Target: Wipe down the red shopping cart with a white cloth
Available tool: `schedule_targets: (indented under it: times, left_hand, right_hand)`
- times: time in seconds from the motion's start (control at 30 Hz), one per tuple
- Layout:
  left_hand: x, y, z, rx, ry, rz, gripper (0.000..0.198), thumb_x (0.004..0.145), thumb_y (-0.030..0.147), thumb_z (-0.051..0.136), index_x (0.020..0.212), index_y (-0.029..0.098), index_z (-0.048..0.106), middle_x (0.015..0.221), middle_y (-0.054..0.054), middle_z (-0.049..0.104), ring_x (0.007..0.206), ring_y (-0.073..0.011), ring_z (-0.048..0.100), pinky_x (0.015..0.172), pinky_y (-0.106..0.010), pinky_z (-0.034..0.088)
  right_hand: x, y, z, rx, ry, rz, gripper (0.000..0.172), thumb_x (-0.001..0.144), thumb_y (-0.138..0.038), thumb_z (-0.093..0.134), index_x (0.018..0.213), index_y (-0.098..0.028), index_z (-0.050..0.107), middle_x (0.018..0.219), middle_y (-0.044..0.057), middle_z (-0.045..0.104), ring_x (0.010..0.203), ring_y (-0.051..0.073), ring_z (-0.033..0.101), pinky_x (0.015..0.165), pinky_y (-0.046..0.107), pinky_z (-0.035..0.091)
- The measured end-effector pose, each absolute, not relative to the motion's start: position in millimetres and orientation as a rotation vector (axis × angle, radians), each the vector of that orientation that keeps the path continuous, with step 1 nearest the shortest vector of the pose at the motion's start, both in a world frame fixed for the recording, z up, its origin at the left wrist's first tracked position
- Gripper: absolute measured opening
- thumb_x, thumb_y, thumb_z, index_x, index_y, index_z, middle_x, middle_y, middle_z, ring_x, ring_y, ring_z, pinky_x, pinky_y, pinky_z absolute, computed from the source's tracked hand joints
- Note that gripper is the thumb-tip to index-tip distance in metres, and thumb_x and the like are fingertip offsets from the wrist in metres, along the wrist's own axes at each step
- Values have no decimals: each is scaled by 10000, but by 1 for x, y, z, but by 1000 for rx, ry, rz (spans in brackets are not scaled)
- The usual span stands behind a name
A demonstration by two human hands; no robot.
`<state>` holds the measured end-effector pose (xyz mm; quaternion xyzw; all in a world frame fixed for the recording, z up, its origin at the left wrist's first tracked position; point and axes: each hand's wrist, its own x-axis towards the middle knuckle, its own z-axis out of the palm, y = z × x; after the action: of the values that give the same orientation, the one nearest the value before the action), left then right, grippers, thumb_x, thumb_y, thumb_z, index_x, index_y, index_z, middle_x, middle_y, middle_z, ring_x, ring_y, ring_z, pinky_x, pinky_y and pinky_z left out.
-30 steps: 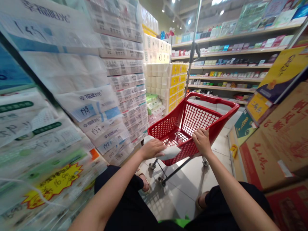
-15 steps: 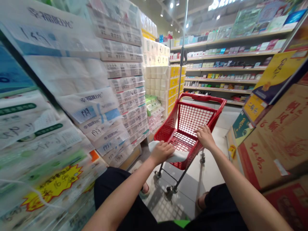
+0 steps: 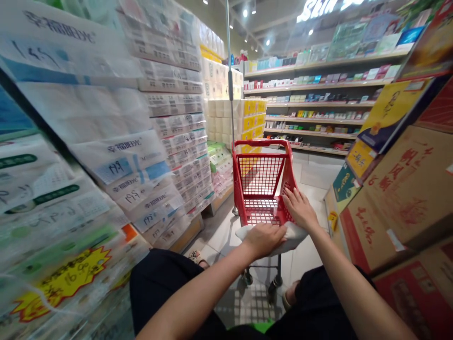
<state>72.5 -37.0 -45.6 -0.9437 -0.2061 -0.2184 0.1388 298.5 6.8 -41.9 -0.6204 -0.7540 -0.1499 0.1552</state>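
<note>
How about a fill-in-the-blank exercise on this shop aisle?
1. The shopping cart is coloured ___.
2. The left hand presses a ___ cloth onto the cart's near rim.
3. The right hand rests on the cart's ___ wall.
Missing words: red; white; right.

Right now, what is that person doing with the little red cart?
A person stands in a shop aisle at a small red cart. Their left hand holds a white cloth against the cart's near edge. Their right hand lies on the cart's right side with its fingers spread. Wrapped tissue packs are stacked on the left, and cardboard boxes stand on the right.
</note>
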Motion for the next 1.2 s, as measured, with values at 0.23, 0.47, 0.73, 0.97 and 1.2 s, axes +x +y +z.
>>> schedule_targets:
  times: [0.23, 0.47, 0.73, 0.97, 1.2]
  left_hand:
    - [-5, -14, -30, -2789, -310, -516, 382, 997, 424, 324, 1181, 167, 540, 916, -70, 650, 855, -170, 602, 826, -320, 436]
    - [-44, 19, -10, -2941, -233, -469, 308, 983, 376, 375, 1149, 220, 583, 1108, -61, 645, 1079, -163, 559, 1022, -315, 376]
    - [-62, 95, -10, -2727, -987, -665, 382, 1011, 354, 274, 1254, 299, 563, 1432, 26, 465, 1418, -189, 244, 1196, -498, 15]
    - [-42, 84, -19, -2656, -1151, -805, 387, 1004, 292, 263, 1206, 260, 592, 1452, 23, 439, 1426, -186, 231, 1198, -518, 42]
    - [-33, -11, -29, -2793, -848, -734, 314, 977, 309, 348, 947, 212, 645, 963, -32, 651, 1109, -191, 536, 1152, -447, 250]
  right_hand:
    - [285, 15, -40, -1754, -2135, -278, 483, 932, -351, 279, 1382, -284, 443, 1530, 8, 324, 1438, 211, 195, 1159, 484, 182]
    - [259, 6, -37, -1780, -2007, -278, 545, 939, -520, 270, 1399, -283, 439, 1497, 8, 381, 1418, 249, 232, 1161, 487, 188]
    - [245, 2, -33, -1872, -1943, -246, 570, 945, -581, 244, 1414, -316, 428, 1453, -42, 444, 1408, 297, 203, 1099, 498, 316]
    - [235, 0, -31, -1868, -1914, -228, 560, 939, -587, 247, 1387, -325, 458, 1363, -32, 543, 1387, 356, 207, 961, 504, 426]
    - [232, 0, -33, -1856, -1928, -248, 539, 942, -571, 268, 1365, -314, 481, 1263, -9, 623, 1387, 359, 191, 950, 515, 421]
